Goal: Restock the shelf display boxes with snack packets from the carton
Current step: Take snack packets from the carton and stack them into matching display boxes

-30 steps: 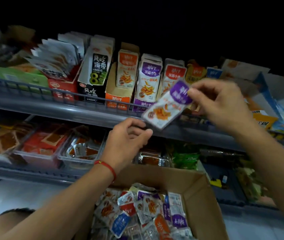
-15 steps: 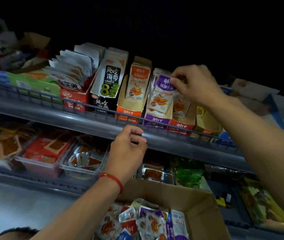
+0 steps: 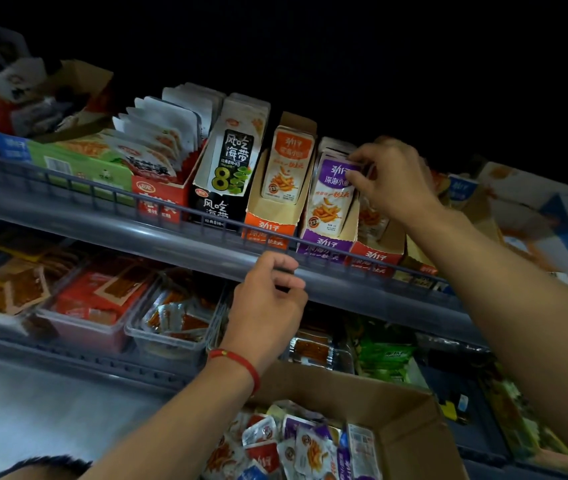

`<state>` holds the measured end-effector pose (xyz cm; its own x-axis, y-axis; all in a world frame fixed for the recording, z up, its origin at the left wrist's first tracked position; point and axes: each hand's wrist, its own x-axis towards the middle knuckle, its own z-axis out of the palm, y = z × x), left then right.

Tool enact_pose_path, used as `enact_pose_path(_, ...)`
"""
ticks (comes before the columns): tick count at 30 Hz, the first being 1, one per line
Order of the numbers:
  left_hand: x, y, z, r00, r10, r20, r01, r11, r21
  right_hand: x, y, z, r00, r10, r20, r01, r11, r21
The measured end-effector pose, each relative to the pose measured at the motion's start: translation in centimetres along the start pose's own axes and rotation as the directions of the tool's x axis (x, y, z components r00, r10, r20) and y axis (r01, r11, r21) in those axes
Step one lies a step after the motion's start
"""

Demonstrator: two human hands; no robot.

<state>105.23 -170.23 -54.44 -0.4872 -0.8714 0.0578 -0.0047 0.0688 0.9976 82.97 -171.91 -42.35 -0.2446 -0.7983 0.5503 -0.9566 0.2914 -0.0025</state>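
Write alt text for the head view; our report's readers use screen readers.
The right hand pinches a purple snack packet into the purple display box on the upper shelf. The left hand hovers, loosely curled, above the open carton of packets.

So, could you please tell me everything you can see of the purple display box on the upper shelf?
The purple display box is an open-topped cardboard carton with a purple front panel printed in white, standing upright behind the shelf's wire rail, between an orange box and a red box. White packets with purple headers stand in it; the right hand pinches the top of the front packet.
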Motion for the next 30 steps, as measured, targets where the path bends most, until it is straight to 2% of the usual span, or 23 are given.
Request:
enact_pose_path(13, -0.1, 0.4, 0.0, 1.000, -0.019, 0.004, 0.020, 1.000, -0.010, 0.0, -0.1, 0.3, 0.998, 0.035, -0.049, -0.039, 0.996, -0.082)
enact_pose_path(30, -0.4, 0.3, 0.0, 1.000, -0.010, -0.001, 0.010, 1.000, 0.024, -0.3, 0.0, 1.3, 0.997, 0.063, -0.033, -0.063, 0.998, -0.015)
